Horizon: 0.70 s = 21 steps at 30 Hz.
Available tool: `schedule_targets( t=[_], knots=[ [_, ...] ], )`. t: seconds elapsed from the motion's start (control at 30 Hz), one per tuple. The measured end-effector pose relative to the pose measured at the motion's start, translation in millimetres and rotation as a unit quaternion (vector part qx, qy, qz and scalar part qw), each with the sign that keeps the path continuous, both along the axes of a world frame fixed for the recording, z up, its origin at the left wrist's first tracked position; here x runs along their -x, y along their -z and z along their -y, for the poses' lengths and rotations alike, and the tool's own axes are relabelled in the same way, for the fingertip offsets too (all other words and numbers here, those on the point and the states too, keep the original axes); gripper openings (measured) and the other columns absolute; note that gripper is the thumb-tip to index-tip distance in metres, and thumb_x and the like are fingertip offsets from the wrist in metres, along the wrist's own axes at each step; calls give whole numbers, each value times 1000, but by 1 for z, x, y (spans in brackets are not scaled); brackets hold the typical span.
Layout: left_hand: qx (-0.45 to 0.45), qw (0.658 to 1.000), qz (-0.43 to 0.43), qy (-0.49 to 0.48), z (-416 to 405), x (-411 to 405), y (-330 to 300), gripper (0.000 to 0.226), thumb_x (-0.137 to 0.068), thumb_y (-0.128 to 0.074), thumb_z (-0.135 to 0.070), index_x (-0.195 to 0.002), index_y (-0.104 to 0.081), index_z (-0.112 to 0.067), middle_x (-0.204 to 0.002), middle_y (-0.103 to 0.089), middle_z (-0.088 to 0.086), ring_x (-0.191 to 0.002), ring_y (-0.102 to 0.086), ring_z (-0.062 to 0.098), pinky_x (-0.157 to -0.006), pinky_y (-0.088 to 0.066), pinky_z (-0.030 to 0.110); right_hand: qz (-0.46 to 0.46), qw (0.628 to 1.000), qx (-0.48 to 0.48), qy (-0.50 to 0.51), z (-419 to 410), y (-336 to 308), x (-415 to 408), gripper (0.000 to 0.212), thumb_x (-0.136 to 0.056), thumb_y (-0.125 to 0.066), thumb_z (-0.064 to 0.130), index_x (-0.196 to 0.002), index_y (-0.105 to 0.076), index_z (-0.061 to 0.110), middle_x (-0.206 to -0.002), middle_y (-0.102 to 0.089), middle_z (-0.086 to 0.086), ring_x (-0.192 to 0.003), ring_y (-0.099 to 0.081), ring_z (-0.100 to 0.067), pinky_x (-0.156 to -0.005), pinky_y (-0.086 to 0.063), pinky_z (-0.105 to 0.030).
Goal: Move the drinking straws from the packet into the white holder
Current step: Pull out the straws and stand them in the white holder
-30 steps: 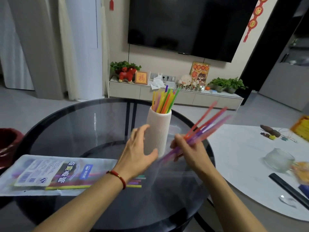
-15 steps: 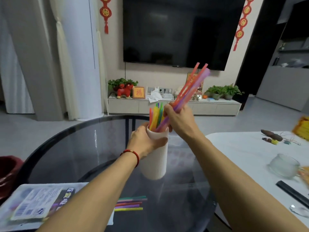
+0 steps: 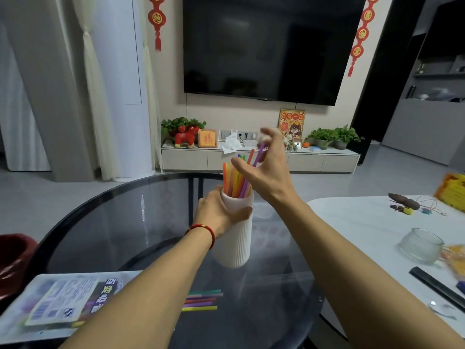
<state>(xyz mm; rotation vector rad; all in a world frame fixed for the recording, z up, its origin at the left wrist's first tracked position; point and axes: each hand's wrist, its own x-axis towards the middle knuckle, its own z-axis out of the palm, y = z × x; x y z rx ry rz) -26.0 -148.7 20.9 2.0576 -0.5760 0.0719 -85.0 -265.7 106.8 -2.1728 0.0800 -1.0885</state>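
Fingers [image 3: 270, 137] of the right hand [image 3: 266, 172] are now spread and loose above the white holder [image 3: 235, 238], where half a second ago they were curled tight round a bundle of red, pink and purple straws slanting up out of the rim. That bundle has dropped in: a purple straw [image 3: 259, 154] and a red one stand a little higher than the rest, just under the palm, and whether a fingertip touches them cannot be told through the blur. So the handful looks released, and the straws in the holder [image 3: 235, 180], orange, yellow, green, red and purple, stand upright and packed together.

The left hand [image 3: 221, 212] grips the ribbed holder near its top, thumb on the near side, fingers wrapped round the far side, as it did a moment before. The holder appears lifted or tipped slightly off the dark glass table [image 3: 105, 222]; its base is hard to judge against the reflection.

The task is not finished. The packet [image 3: 63, 306] lies flat at the near left edge of the table, and the ends of several coloured straws [image 3: 201, 299] poke from its open mouth, well apart from the holder. Those are likely next for the free right hand.
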Motion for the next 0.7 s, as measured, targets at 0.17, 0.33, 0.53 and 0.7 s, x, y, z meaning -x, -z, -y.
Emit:
schedule_targets(
  t=[0.17,0.33,0.53,0.7],
  knots=[
    [-11,1000,7,-15,2,-1,0,62,-60,-71,-68,-112,-56,-37,-96,-66,-5,-81,-60,16,-57,-44,22,-86,982,163,-33,0,7,1,52,-107,-54,25,-155,-41,9,-161,-42,-15,-143,-46,-28,-120,-39,-45],
    [-12,1000,-3,-21,3,1,2,61,-60,-70,-68,-108,-53,-35,-97,-65,-4,-81,-60,18,-55,-43,23,-128,973,185,-57,4,13,7,52,-113,-39,35,-161,-35,16,-166,-41,-9,-146,-46,-25,-114,-37,-33],
    [-28,995,-84,41,-31,14,12,124,-68,-73,-71,-156,2,-27,-154,-38,7,-136,-44,31,-101,-47,54,29,986,162,-12,0,15,33,27,-105,-49,15,-123,-66,5,-132,-66,-13,-121,-61,-26,-102,-51,-39],
    [-214,970,28,111,-135,36,55,115,-69,-59,-77,-157,-4,-29,-162,-21,-2,-148,-23,19,-119,-26,39,-23,954,289,-75,-22,75,75,21,-92,-53,31,-86,-64,13,-81,-67,0,-62,-57,-17,-54,-55,-37]
  ],
)
